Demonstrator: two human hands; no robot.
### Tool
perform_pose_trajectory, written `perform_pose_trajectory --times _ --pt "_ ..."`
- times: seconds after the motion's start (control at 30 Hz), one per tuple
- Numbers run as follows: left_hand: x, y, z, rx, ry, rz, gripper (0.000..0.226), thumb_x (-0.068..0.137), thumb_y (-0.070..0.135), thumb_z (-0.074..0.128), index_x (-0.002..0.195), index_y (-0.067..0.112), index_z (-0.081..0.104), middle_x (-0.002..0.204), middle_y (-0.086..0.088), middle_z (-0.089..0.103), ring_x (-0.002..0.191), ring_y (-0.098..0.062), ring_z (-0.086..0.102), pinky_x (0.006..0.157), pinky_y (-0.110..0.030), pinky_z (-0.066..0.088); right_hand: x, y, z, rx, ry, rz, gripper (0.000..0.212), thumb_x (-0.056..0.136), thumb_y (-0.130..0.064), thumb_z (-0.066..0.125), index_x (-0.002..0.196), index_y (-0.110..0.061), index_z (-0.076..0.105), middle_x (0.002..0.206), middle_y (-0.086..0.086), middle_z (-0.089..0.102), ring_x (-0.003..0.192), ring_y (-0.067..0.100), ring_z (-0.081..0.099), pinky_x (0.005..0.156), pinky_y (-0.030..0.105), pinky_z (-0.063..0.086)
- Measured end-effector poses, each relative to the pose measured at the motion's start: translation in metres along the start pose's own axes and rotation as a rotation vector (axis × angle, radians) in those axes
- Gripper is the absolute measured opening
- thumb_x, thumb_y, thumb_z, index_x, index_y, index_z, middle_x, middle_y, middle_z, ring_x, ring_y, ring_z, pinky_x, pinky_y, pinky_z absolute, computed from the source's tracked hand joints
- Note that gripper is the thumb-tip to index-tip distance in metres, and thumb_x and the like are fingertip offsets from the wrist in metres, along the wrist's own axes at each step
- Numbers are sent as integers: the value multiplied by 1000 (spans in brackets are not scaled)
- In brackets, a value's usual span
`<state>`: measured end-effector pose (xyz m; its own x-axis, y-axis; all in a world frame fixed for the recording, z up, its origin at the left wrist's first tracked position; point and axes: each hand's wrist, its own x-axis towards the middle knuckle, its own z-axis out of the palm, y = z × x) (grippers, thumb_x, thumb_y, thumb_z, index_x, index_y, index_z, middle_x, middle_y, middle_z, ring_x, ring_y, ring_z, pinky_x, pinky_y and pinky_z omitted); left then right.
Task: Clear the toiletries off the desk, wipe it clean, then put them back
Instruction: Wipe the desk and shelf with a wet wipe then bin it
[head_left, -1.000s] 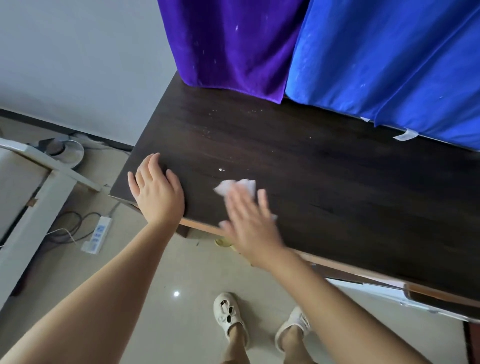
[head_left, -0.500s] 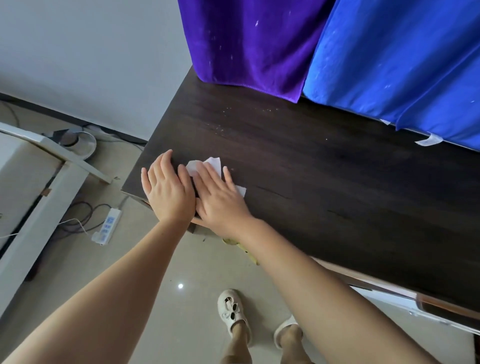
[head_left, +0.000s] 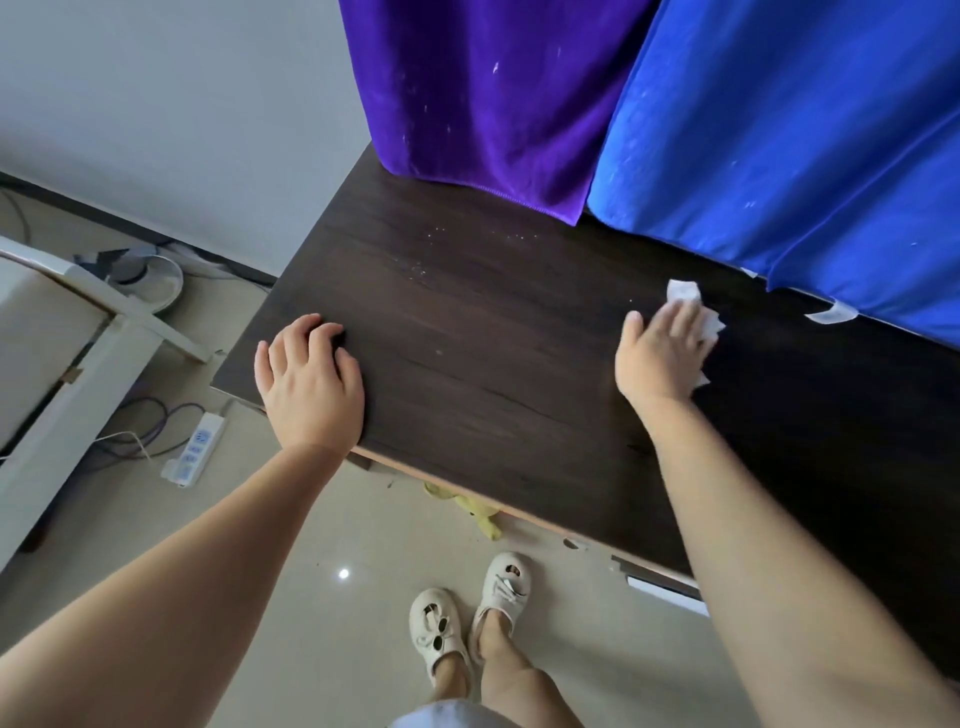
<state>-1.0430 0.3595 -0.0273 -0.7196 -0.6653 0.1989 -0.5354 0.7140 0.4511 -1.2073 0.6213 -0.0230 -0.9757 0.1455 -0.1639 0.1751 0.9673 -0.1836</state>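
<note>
The dark wooden desk (head_left: 493, 364) has no toiletries on it. My left hand (head_left: 306, 379) rests palm down on the desk's front left corner, fingers curled, with nothing in it. My right hand (head_left: 662, 353) presses a crumpled white tissue (head_left: 688, 301) flat against the desk top, to the right and near the back edge. White specks (head_left: 421, 265) lie on the wood near the back left.
A purple cloth (head_left: 488, 93) and a blue cloth (head_left: 795, 130) hang over the desk's back edge. On the tiled floor lie a white power strip (head_left: 195, 452) with cables, a white frame (head_left: 78, 332) and a yellow rag (head_left: 472, 512) under the desk.
My right hand has swept the tissue from beside my left hand at the front left to the right and toward the back. My left hand stayed on the corner.
</note>
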Motion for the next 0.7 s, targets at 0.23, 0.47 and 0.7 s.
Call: perform_pose_trajectory --times 0.23,0.47,0.7 --pt "0 2 -2 29 -16 -7 26 91 15 39 111 12 56 126 -8 51 120 -27 40 114 -43 16 -80 -111 31 -128 -212 -998 63 99 -40 23 146 -3 4 158 12 -2 146 24 -4 117 43 -6" --pt "0 2 -3 42 -35 -14 30 91 19 36 111 12 56 127 -8 51 122 -27 40 115 -43 14 26 38 -13 -20 16 -193 59 99 -34 26 144 3 15 157 16 8 145 30 9 117 53 3" --pt "1 1 0 31 -22 -28 33 90 24 32 109 14 58 125 -6 53 119 -25 42 114 -43 17 25 -98 12 5 -37 -261 64 98 -38 23 144 5 9 156 21 4 145 30 0 117 43 -3"
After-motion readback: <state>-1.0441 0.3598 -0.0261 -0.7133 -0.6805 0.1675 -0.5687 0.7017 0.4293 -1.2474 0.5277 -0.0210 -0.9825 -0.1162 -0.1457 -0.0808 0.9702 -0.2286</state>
